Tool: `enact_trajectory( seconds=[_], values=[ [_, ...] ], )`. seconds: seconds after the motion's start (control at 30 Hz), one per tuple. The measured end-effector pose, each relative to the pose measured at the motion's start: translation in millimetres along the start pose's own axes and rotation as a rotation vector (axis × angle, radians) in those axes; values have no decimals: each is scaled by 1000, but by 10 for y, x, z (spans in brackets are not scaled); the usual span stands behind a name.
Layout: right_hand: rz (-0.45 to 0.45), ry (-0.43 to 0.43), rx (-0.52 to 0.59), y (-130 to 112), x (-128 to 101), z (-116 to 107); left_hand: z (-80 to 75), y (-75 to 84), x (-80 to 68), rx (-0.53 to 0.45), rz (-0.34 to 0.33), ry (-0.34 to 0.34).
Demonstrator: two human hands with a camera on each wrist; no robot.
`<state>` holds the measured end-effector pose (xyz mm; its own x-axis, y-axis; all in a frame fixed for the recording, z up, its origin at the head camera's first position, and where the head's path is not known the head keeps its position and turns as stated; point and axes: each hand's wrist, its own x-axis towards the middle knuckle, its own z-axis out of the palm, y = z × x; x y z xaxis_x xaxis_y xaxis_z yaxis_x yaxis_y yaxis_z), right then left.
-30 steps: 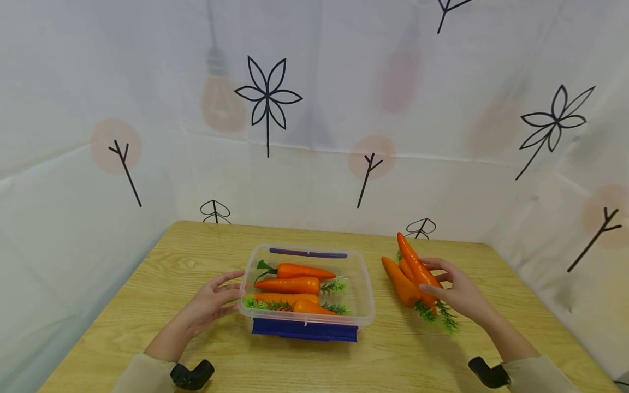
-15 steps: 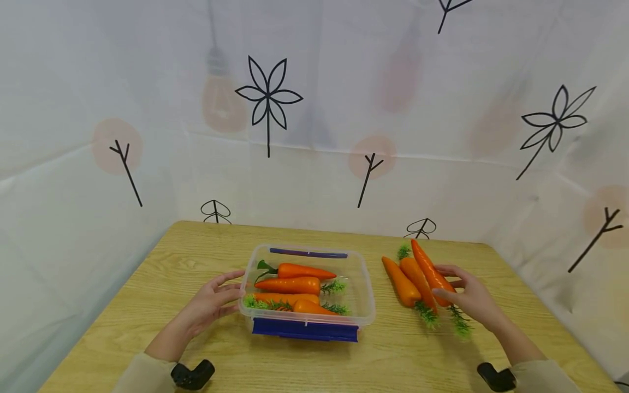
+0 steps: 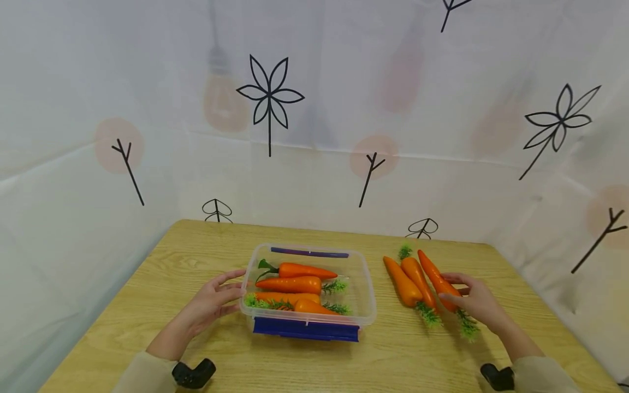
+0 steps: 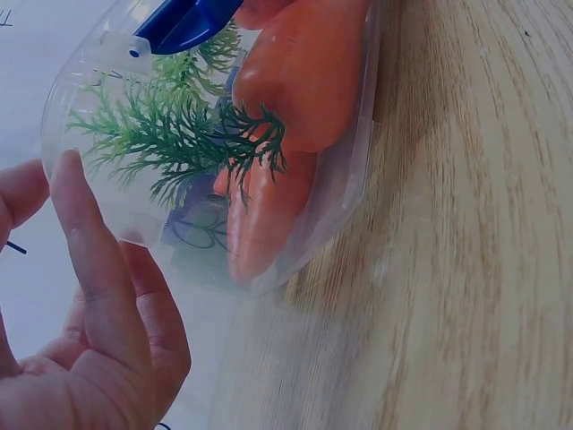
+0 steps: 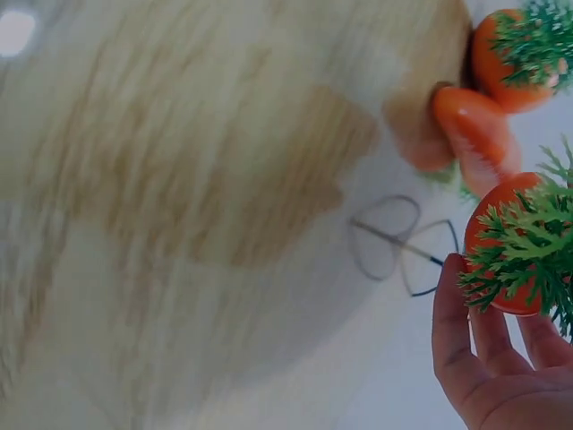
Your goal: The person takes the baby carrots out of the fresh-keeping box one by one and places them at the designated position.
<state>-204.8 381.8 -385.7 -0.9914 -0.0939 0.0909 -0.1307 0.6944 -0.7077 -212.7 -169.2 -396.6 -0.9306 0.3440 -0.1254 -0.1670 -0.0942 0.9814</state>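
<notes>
In the head view my right hand [image 3: 474, 302] grips an orange toy carrot [image 3: 434, 275] between thumb and fingers, its tip pointing away and its green leaves towards me. Two other carrots [image 3: 404, 283] lie just left of it. The right wrist view shows the fingers [image 5: 454, 327] round the held carrot's leafy end [image 5: 510, 215]. My left hand [image 3: 211, 304] rests its fingertips, loosely bent, against the left wall of a clear plastic box [image 3: 362, 281] with blue latches. Inside it lie several carrots [image 3: 290, 285] and a chili pepper [image 3: 304, 271] with a green stem.
Everything stands on a wooden table [image 3: 196, 256], backed by a white cloth [image 3: 314, 185] with plant drawings. The box's front blue latch [image 3: 306, 329] hangs down. Black wrist cameras [image 3: 497, 376] sit on both forearms.
My right hand has moved right and lowered the carrot from over the other two to beside them, on their right. The left hand and the box have stayed in place.
</notes>
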Motion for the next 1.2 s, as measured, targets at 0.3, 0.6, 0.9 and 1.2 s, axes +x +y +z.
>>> enact_trajectory(
  seconds=[0.3, 0.6, 0.9, 1.2],
  values=[
    [-14, -7, -74, 135, 40, 28, -1, -4, -8, 16, 17, -3],
    [-43, -5, -149, 191, 64, 69, -11, -20, 9, 4, -2, 3],
    [-12, -73, -79, 142, 41, -8, 7, 11, -14, 4, 8, -6],
    [-44, -57, -68, 27, 40, -148, 7, 9, -19, 2, 1, 4]
  ],
)
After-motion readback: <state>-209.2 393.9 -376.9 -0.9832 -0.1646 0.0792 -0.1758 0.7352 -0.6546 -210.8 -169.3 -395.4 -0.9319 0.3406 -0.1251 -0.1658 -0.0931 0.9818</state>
